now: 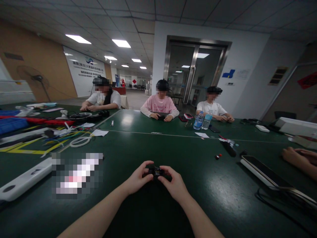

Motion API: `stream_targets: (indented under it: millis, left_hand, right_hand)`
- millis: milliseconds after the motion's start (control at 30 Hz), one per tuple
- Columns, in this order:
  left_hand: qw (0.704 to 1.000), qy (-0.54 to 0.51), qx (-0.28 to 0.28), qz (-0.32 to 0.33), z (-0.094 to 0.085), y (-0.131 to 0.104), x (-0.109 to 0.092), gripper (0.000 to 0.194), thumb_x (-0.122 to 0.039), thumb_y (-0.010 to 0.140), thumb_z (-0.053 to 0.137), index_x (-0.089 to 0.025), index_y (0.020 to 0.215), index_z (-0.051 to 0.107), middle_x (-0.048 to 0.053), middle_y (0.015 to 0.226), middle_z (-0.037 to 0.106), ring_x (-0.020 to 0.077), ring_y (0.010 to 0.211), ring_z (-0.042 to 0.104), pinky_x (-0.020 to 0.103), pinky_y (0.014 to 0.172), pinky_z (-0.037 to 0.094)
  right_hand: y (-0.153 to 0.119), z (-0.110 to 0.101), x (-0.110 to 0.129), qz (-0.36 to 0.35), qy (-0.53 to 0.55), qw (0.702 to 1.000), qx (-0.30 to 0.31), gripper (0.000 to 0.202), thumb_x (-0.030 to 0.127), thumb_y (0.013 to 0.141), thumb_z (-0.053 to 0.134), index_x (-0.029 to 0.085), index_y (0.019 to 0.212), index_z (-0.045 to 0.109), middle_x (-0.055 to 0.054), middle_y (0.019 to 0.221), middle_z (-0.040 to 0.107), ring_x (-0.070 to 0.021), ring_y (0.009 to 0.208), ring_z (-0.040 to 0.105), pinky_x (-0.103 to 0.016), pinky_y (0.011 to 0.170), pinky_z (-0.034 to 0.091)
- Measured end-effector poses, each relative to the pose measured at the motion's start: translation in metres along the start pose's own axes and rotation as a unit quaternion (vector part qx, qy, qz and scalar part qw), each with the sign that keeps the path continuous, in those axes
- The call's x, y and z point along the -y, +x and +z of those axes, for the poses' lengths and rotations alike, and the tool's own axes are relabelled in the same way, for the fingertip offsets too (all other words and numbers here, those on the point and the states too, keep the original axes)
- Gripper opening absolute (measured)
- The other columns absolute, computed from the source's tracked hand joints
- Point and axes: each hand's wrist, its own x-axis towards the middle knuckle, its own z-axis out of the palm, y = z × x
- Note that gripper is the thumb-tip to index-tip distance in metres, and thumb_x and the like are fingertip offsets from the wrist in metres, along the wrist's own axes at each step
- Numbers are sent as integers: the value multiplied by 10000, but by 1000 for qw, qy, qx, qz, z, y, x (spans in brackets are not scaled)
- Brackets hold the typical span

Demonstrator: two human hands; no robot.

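Note:
Between my two hands is a small black object (156,172), dark and partly covered by my fingers, so its kind is hard to make out. It sits just above or on the green table (128,145); I cannot tell which. My left hand (138,178) grips its left end between thumb and curled forefinger. On the other side, my right hand (173,181) pinches the right end, thumb towards me and fingers over the far side.
A long white device (27,180) and a blurred-out bright item (79,175) lie left. Cables (80,142) and a blue tray (13,125) are farther left. Right are a phone-like slab (264,172), black cords and another person's hands (299,160). Bottles (198,121) and three people are opposite.

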Motion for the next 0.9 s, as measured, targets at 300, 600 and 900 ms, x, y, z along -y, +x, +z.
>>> stream_targets:
  millis: [300, 600, 900]
  left_hand:
    - [1000, 15, -6, 6, 1, 0, -2, 433, -300, 799, 542, -205, 1177, 353, 47, 929, 593, 187, 854, 573, 366, 801, 420]
    - [1000, 6, 1, -3, 0, -1, -4, 426, -281, 800, 541, -213, 1181, 361, 53, 960, 593, 194, 877, 576, 383, 826, 422]
    - [1000, 22, -2, -4, 0, -2, -6, 417, -271, 811, 533, -209, 1185, 359, 50, 946, 594, 194, 883, 575, 382, 829, 419]
  right_hand:
    - [3, 2, -3, -9, 8, 1000, -3, 351, 244, 733, 602, 261, 1082, 565, -5, 1059, 613, -195, 996, 556, -361, 900, 427]
    - [2, 2, -3, 6, 0, 1000, 0, 347, 257, 738, 598, 278, 1082, 562, 7, 1075, 604, -200, 1007, 553, -367, 893, 427]
    - [2, 2, -5, 8, 13, 1000, 0, 349, 249, 736, 603, 287, 1081, 563, 7, 1068, 604, -199, 1009, 550, -371, 893, 428]
